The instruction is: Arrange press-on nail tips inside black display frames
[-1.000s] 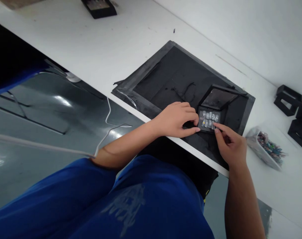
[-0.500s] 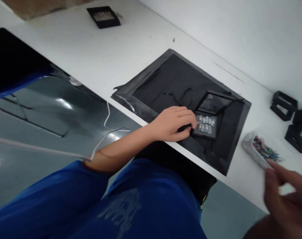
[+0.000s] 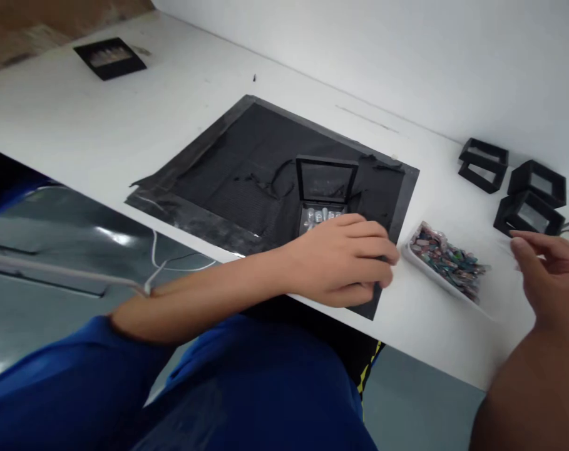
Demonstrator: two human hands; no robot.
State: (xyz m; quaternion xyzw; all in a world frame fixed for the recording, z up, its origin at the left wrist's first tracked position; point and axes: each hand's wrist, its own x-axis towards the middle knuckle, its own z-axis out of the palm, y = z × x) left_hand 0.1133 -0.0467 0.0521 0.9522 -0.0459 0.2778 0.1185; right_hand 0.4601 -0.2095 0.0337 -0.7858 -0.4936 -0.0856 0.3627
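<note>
On the white tabletop (image 3: 77, 131), smooth and faintly scuffed, we have a flat black mat (image 3: 218, 156) with a duller, strip-like border and a wrinkled, cloth-like middle; toward its right side sits the small open box (image 3: 322, 181), square-cornered and black, its windowed lid tilted up on the far side; a row of pale, glossy nail tips (image 3: 320, 216), narrow and rounded, shows in its tray, while our left hand (image 3: 347, 260) hides the front part from view. That hand lies palm-down over the near right part of the mat, its fingers loosely bent; its underside is hidden, so we cannot tell whether it holds anything or touches the box.

Well to the right, our right hand (image 3: 554, 272) is just beside a cluster of hard-edged black boxes (image 3: 523, 195) with windowed faces; its thumb and forefinger come close at the tips; a faint see-through shape shows there, too blurred for us to tell whether it is gripped. Between our hands stands an oblong white tub (image 3: 434, 279), heaped with small shiny pieces (image 3: 453, 260) in pink, teal and green; far to the left, another flat black case (image 3: 109, 74) lies near a rough brown surface (image 3: 44, 31).
</note>
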